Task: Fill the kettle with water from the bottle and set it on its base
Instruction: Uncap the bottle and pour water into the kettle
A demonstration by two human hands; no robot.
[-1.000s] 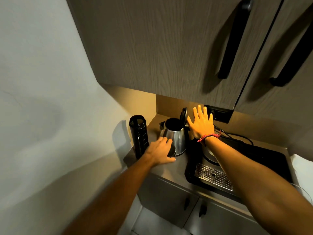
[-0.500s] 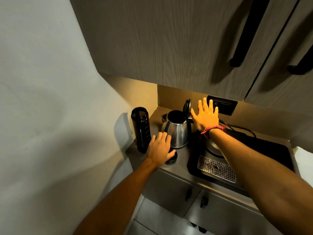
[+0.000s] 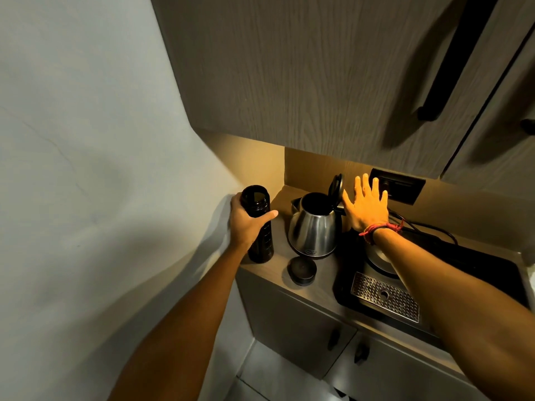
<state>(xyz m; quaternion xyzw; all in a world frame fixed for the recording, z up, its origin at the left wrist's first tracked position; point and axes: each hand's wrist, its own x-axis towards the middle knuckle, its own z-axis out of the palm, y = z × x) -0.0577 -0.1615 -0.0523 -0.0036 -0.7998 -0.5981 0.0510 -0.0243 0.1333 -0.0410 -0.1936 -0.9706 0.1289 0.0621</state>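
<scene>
A steel kettle point(image 3: 314, 231) stands on the counter point(image 3: 276, 273) with its black lid point(image 3: 335, 185) flipped up. To its left stands a tall black bottle point(image 3: 260, 227), uncapped, with my left hand point(image 3: 246, 224) wrapped around its upper part. The bottle's black cap point(image 3: 302, 269) lies on the counter in front of the kettle. My right hand point(image 3: 366, 206) is spread flat just right of the lid, fingers apart, holding nothing. The round kettle base point(image 3: 379, 259) sits on the black tray behind my right forearm, partly hidden.
A black tray point(image 3: 492, 273) with a perforated metal drip grate point(image 3: 385, 296) fills the counter's right side. A wall socket point(image 3: 398, 188) and black cable point(image 3: 428, 230) are at the back. Overhead cabinets point(image 3: 318, 68) hang low. A wall point(image 3: 86, 169) is at left, with cupboard doors point(image 3: 295, 325) below.
My left hand has left the cap on the counter and moved left to grip the bottle. My right hand stays beside the open lid. The view has shifted slightly.
</scene>
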